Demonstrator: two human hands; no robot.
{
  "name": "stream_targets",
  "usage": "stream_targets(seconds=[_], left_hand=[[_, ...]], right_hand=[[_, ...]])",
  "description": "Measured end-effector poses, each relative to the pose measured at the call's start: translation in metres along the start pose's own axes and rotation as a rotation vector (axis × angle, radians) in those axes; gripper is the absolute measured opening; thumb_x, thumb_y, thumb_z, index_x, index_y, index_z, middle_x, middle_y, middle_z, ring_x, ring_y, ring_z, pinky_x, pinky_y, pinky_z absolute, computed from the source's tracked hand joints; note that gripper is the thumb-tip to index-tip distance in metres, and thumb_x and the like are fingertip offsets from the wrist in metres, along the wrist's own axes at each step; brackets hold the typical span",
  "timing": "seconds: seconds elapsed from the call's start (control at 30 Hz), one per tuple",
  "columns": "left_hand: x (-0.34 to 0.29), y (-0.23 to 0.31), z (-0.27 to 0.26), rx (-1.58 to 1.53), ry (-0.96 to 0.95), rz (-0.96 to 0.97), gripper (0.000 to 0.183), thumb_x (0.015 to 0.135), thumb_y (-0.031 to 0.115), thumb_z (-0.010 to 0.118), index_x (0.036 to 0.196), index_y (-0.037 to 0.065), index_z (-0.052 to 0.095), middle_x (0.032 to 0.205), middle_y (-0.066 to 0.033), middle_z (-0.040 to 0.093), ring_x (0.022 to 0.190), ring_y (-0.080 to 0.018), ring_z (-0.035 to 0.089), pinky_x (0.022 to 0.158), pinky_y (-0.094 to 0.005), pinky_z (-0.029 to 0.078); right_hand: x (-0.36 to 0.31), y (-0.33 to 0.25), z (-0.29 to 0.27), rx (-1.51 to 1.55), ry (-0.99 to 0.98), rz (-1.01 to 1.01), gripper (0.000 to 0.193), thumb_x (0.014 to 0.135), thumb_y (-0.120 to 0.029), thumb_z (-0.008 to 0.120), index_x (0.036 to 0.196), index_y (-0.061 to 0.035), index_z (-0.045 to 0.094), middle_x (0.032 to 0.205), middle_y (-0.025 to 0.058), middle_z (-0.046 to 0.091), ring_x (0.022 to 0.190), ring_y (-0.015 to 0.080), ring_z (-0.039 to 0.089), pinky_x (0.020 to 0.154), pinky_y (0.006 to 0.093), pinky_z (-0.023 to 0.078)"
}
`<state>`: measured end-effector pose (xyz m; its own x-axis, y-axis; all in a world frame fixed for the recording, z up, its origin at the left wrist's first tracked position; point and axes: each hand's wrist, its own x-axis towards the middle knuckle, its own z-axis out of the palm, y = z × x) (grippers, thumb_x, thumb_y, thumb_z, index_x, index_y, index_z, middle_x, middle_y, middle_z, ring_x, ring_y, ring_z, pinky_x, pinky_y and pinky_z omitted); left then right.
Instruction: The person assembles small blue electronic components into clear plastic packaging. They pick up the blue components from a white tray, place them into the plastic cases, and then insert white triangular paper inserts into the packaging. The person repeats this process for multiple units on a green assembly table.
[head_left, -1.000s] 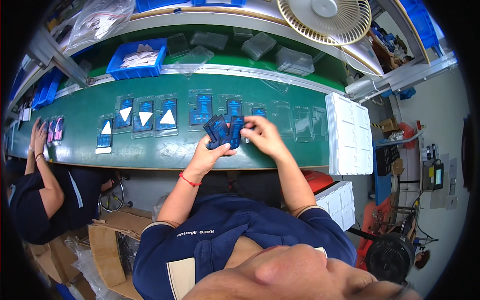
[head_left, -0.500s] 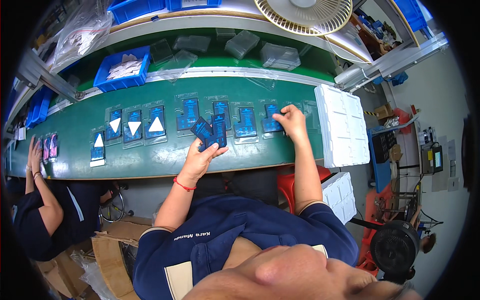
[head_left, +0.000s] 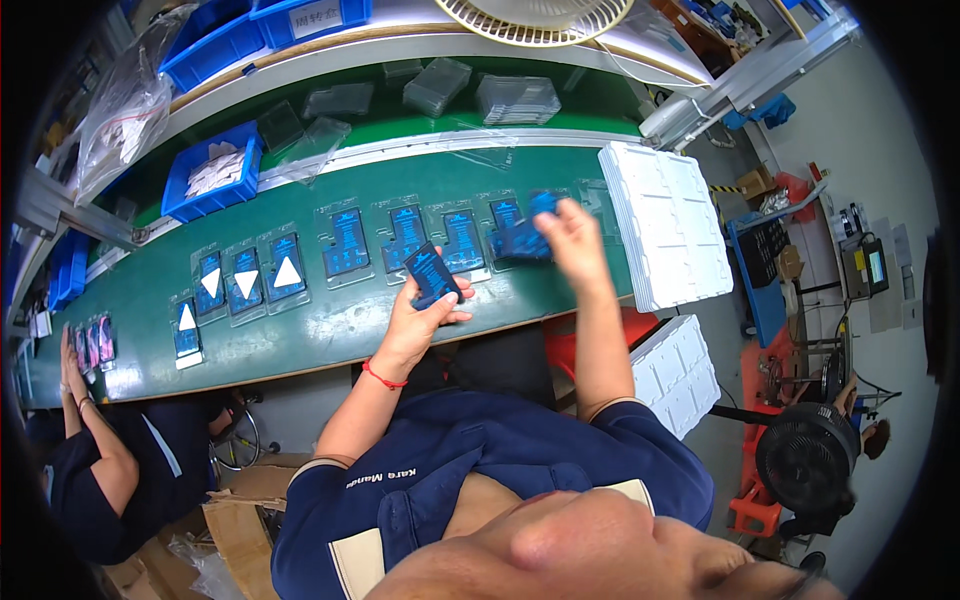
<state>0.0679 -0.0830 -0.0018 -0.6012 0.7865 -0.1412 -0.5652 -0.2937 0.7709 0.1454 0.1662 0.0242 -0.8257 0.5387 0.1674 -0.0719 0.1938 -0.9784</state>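
Note:
My left hand (head_left: 418, 322) is closed on a dark phone battery (head_left: 432, 272) with blue print, tilted above the front of the bench. Whether another lies beneath it is hard to see. My right hand (head_left: 576, 248), smeared by motion, pinches another dark battery (head_left: 545, 204) at the right end of the row. Behind it a battery (head_left: 505, 211) lies in a clear tray, partly covered. More batteries in clear plastic trays, such as this battery (head_left: 348, 238), lie flat to the left. Several farther left carry white triangles (head_left: 288, 272).
A stack of white moulded trays (head_left: 665, 225) stands at the bench's right end. The blue bin (head_left: 255, 160) holding white pieces sits at the back left. Clear plastic cases (head_left: 518, 100) lie on the rear ledge. Another person's hands (head_left: 72, 375) are at the far left.
My right hand now has a battery in its fingers and has come slightly nearer. Fewer batteries show in my left hand than before. The whole view has shifted.

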Motion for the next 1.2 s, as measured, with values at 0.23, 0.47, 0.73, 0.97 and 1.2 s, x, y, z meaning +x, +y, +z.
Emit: stream_targets(seconds=[0.23,0.47,0.73,0.97,1.2], left_hand=[[-0.002,0.009,0.000,0.047,0.021,-0.002,0.065,0.089,-0.003,0.054,0.145,0.008,0.022,0.107,-0.0167,0.060,0.100,-0.0276,0.063,0.076,-0.0354,0.059],[0.018,0.009,0.017,0.124,-0.005,-0.035,0.061,0.089,-0.003,0.055,0.141,0.009,0.026,0.109,-0.0176,0.060,0.101,-0.0271,0.063,0.076,-0.0343,0.059],[0.081,-0.004,0.066,0.389,-0.106,-0.025,0.086,0.085,0.000,0.063,0.148,0.007,0.005,0.117,-0.0204,0.055,0.099,-0.0186,0.060,0.070,-0.0285,0.055],[0.108,-0.030,0.091,1.721,-0.411,0.474,0.070,0.081,0.048,0.062,0.139,0.015,0.041,0.143,-0.0232,0.034,0.137,-0.0414,0.023,0.110,-0.0570,0.017],[0.120,-0.041,0.078,1.977,-0.425,0.507,0.069,0.085,0.062,0.046,0.142,0.022,0.039,0.150,-0.0186,0.024,0.140,-0.0398,0.016,0.108,-0.0647,0.010]], right_hand=[[0.022,0.032,-0.070,-0.758,0.187,0.178,0.038,0.063,-0.026,0.084,0.083,0.0001,0.064,0.062,0.0082,0.060,0.057,0.0203,0.059,0.055,0.0348,0.047],[-0.017,-0.004,0.005,-0.597,0.244,-0.091,0.036,0.073,-0.026,0.077,0.095,-0.0009,0.062,0.085,0.0126,0.062,0.076,0.0253,0.063,0.067,0.0362,0.051],[-0.011,-0.017,-0.015,-0.389,0.294,-0.185,0.016,0.087,-0.014,0.062,0.092,-0.0003,0.053,0.081,0.0112,0.057,0.072,0.0164,0.054,0.067,0.0299,0.046],[0.033,0.023,-0.092,-1.284,0.426,-0.070,0.043,0.081,-0.013,0.063,0.122,-0.0053,0.052,0.084,0.0193,0.064,0.075,0.0362,0.063,0.068,0.0457,0.046],[0.021,0.038,-0.068,-1.446,0.444,-0.078,0.028,0.080,-0.020,0.064,0.105,-0.0066,0.065,0.092,0.0121,0.059,0.091,0.0289,0.054,0.080,0.0419,0.040]])
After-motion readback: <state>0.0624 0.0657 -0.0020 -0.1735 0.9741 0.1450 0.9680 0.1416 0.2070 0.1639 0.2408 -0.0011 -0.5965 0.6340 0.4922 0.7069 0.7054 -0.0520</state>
